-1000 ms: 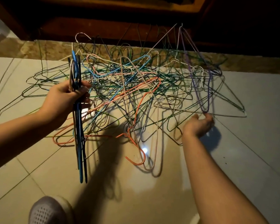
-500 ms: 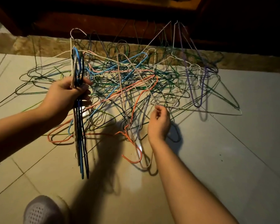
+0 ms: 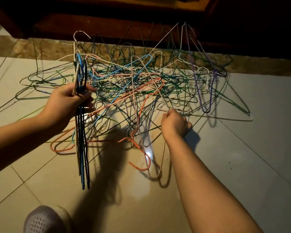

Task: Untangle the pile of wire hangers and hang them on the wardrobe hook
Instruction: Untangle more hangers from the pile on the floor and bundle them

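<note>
Right hand (image 3: 174,123) pinches a white hanger (image 3: 233,119) at the pile (image 3: 141,84) edge; left hand (image 3: 65,105) grips a bundle (image 3: 81,148).

Pile: the tangle of wire hangers (image 3: 141,88) in front of you sprawls on the tiled floor (image 3: 242,165), with green, blue, orange, pink, white and purple wires crossed through one another and several propped on edge
Bundle (image 3: 81,148): a few blue, black and white hangers hang edge-on from your left hand (image 3: 65,105), hooks above your fist
White hanger (image 3: 208,116): at the pile's right edge, pinched near its left end by your right hand (image 3: 175,123), other wires crossing over it
</note>
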### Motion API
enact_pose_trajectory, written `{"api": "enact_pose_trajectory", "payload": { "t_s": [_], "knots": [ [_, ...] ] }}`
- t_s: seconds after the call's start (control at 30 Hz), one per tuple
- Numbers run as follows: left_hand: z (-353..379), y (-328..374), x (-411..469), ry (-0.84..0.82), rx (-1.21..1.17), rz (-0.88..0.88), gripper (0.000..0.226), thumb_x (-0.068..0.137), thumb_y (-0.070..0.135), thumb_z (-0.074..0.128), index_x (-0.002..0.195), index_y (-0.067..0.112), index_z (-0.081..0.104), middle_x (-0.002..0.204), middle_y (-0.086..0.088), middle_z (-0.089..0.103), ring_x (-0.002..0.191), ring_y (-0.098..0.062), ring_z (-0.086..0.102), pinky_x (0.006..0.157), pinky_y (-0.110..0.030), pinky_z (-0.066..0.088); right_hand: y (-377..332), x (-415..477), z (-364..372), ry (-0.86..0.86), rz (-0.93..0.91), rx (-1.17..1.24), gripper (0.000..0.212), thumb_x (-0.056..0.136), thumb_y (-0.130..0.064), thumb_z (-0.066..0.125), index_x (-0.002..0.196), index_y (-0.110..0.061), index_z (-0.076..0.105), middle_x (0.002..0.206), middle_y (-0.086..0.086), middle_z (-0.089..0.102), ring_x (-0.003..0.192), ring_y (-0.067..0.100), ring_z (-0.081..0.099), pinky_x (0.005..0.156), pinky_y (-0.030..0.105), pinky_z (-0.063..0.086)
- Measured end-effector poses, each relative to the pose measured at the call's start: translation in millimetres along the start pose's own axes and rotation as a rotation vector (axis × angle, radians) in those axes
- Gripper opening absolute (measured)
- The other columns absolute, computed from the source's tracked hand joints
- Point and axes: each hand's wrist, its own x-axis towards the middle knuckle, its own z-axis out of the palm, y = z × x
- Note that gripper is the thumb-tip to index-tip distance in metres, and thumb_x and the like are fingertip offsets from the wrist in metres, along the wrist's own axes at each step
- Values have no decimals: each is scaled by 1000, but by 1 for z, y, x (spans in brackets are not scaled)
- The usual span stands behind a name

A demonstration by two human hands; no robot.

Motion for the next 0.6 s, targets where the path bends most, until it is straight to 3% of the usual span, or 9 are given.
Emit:
{"api": "enact_pose_trajectory", "payload": {
  "t_s": [0.07,0.17,0.23,0.33,0.53,0.6],
  "knots": [
    [2,1,0,9,1,0,24,94,6,44,87,19,62,85,-2,55,73,-12,57,64,-23,56,-2,-5,-4,29,-13,7,23,92,-33,47,103,-22,65,95,8,69,112,26,43,93,37,27],
    [3,3,1,21,-1,3,23,95,7,44,87,20,63,84,-2,55,73,-12,57,63,-22,57,-7,-18,-8,33,-52,54,22,91,-29,47,98,-19,65,96,8,69,106,29,51,89,34,33],
    [3,4,1,20,-15,3,23,95,7,45,87,20,63,83,-2,56,70,-11,59,64,-23,57,-10,-25,-10,5,-31,135,21,92,-27,47,101,-18,64,100,11,68,98,31,58,77,31,39],
    [4,5,0,20,-30,17,23,94,5,45,87,18,63,80,-3,55,58,-4,61,61,-21,57,-10,-31,-12,-27,5,208,21,94,-27,47,103,-17,63,103,10,68,92,30,60,65,25,35],
    [2,5,2,11,-36,24,24,94,4,45,86,18,63,78,-3,54,55,-3,61,59,-22,57,-13,-29,-6,-260,-53,315,14,90,-27,58,98,-17,65,98,3,67,79,19,51,65,22,33],
    [1,5,2,16,-35,25,24,94,4,46,86,18,63,79,-3,55,56,-4,61,60,-23,58,-16,-27,-5,-255,-90,365,15,89,-25,61,98,-15,66,90,0,64,78,18,52,66,22,37]
  ]
}}
